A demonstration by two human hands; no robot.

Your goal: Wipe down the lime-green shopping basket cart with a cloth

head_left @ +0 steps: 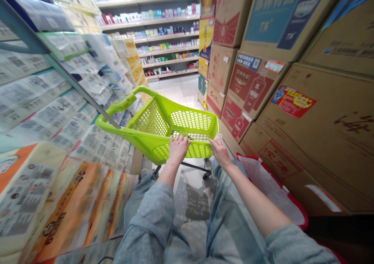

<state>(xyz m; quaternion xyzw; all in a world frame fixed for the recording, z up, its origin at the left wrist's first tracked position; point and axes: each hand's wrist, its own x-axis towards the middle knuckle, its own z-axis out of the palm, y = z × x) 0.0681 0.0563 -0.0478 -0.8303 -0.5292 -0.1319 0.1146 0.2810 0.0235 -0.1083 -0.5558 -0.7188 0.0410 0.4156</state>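
Observation:
A lime-green shopping cart (140, 139) with a lattice basket stands in front of my legs, turned so that its handle points to the far left. My left hand (179, 149) is closed over the near rim of the basket, fingers hooked inward. Near the basket's right corner, my right hand (220, 151) grips the same rim, its fingers curled on the edge. Only a small dark patch shows at the basket's bottom behind my left fingers, and I cannot make out what it is. Black wheels (207, 174) rest on the floor below.
Wrapped tissue packs (67, 201) are piled along the left, with a grey metal bar (78, 86) before them. Cardboard cartons (306, 131) are stacked high on the right. A red-edged white bin (269, 182) sits by my right leg. Stocked shelves (169, 20) stand across the aisle's far end.

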